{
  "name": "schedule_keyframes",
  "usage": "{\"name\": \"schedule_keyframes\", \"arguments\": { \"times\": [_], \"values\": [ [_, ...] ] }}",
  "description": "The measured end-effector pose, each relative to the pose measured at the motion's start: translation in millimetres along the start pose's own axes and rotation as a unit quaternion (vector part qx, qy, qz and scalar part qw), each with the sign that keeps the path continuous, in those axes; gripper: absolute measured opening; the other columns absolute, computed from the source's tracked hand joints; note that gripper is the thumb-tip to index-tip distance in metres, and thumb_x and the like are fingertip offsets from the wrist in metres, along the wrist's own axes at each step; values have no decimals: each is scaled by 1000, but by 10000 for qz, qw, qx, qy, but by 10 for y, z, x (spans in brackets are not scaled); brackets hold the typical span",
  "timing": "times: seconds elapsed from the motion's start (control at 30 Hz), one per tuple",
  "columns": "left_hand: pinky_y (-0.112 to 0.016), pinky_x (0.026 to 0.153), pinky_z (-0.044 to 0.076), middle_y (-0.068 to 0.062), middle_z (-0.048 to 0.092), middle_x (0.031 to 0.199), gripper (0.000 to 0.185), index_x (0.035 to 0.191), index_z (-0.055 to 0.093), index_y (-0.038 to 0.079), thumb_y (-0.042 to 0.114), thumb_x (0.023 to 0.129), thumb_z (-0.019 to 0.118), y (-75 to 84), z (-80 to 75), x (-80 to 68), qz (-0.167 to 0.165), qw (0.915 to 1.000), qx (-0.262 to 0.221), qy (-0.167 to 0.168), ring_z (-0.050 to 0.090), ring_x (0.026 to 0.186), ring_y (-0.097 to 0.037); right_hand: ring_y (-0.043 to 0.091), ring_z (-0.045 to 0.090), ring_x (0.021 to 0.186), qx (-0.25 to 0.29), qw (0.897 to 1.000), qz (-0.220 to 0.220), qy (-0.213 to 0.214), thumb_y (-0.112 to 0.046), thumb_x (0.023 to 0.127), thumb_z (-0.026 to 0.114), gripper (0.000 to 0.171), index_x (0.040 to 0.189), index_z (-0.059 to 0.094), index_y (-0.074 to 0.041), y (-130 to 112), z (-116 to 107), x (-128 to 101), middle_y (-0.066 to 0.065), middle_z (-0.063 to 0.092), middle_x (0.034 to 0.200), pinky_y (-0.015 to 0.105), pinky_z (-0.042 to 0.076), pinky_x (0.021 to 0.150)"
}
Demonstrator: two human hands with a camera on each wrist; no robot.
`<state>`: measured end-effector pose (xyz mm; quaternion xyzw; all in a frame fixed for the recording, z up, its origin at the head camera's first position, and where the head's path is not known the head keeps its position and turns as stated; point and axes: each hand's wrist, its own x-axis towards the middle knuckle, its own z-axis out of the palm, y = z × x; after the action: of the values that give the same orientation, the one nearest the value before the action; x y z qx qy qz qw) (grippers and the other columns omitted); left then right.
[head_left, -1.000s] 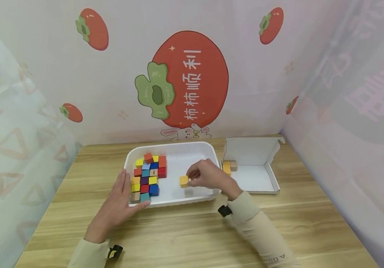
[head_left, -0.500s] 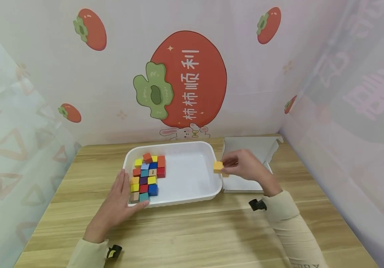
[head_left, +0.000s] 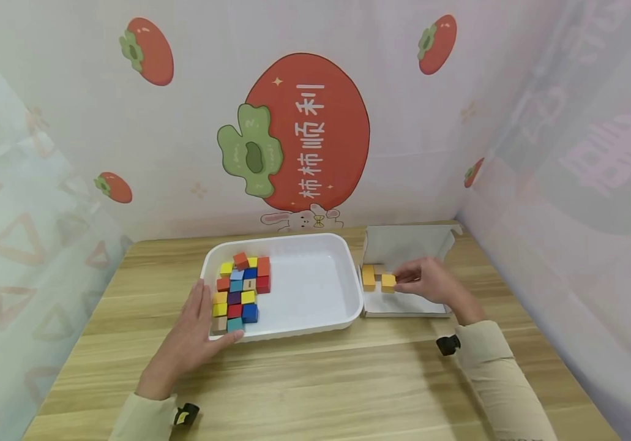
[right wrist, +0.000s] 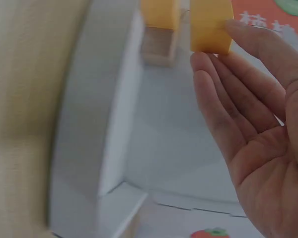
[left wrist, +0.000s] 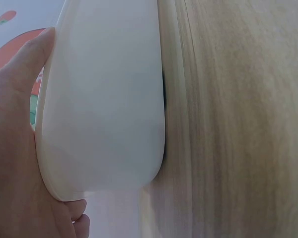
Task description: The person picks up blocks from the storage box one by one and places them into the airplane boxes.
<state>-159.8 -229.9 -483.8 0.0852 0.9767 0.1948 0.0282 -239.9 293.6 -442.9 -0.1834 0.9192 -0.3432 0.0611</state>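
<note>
My right hand (head_left: 410, 280) pinches an orange cube (head_left: 388, 282) low inside the open white cardboard box (head_left: 414, 304); the right wrist view shows my fingertips (right wrist: 238, 34) against that orange cube (right wrist: 211, 25). Just to its left another orange cube (head_left: 368, 277) stands by a tan one (head_left: 380, 268). My left hand (head_left: 205, 318) lies flat against the front-left corner of the white tray (head_left: 315, 327), its fingers straight. In the left wrist view my palm (left wrist: 12, 163) presses the tray's wall (left wrist: 104, 99). Several coloured cubes (head_left: 240, 291) are packed in the tray's left part.
The wooden table (head_left: 315, 380) is boxed in by a back wall with a persimmon print (head_left: 304, 128) and by translucent side curtains. The box's lid (head_left: 409, 242) stands up behind it. The tray and the box sit side by side, almost touching.
My right hand carried the orange cube from the tray's middle, over its right rim, down into the cardboard box beside the other orange cube. The left hand stayed on the tray.
</note>
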Motion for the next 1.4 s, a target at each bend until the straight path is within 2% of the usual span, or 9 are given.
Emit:
{"name": "schedule_keyframes", "arguments": {
  "times": [0.2,0.47,0.7,0.87,1.1,1.23,1.4],
  "values": [
    [-77,118,26,-21,-11,178,131,168,-6,2,78,88,64,-17,22,6,-2,10000,-52,-15,5,163,-49,25,78,99,151,9999,45,24,-13,93,82,28,118,78,0,173,143,53,14,81,108,38,65,85],
    [-76,120,26,-19,-13,178,133,168,-6,2,82,86,62,-23,30,1,-25,9999,-122,-38,3,163,-49,25,79,97,-39,9996,114,237,-13,92,83,29,117,78,0,298,291,151,14,82,107,42,66,87],
    [-76,119,27,-19,-13,178,133,168,-7,3,82,86,62,-3,7,12,-41,10000,-67,-4,3,163,-49,27,79,96,46,9981,121,604,-9,91,83,26,115,79,-1,335,370,214,15,82,107,39,66,86],
    [-76,119,26,-19,-13,178,133,168,-7,2,82,86,61,-13,6,10,-34,10000,-49,-3,3,163,-49,28,79,94,79,9976,41,686,-6,90,82,22,111,78,2,302,396,228,16,81,104,36,66,84],
    [-76,119,26,-18,-13,178,133,168,-8,4,81,86,63,-20,9,-7,-15,9999,-136,0,3,163,-48,29,79,92,-214,9958,-9,896,-8,93,81,20,108,78,4,111,360,201,17,81,100,39,66,80],
    [-76,119,27,-18,-12,178,133,168,-7,4,81,86,63,-18,5,-13,-16,9999,-146,12,4,163,-48,30,79,93,-308,9942,-305,985,-11,93,81,22,108,78,4,-150,329,225,17,81,101,42,67,81],
    [-77,119,26,-18,-13,178,133,168,-8,4,80,86,63,-17,0,-11,-25,9999,-119,4,4,163,-48,28,78,95,-220,9942,-746,747,-8,91,83,22,109,78,3,-489,375,295,17,80,102,42,67,86]
  ]
}}
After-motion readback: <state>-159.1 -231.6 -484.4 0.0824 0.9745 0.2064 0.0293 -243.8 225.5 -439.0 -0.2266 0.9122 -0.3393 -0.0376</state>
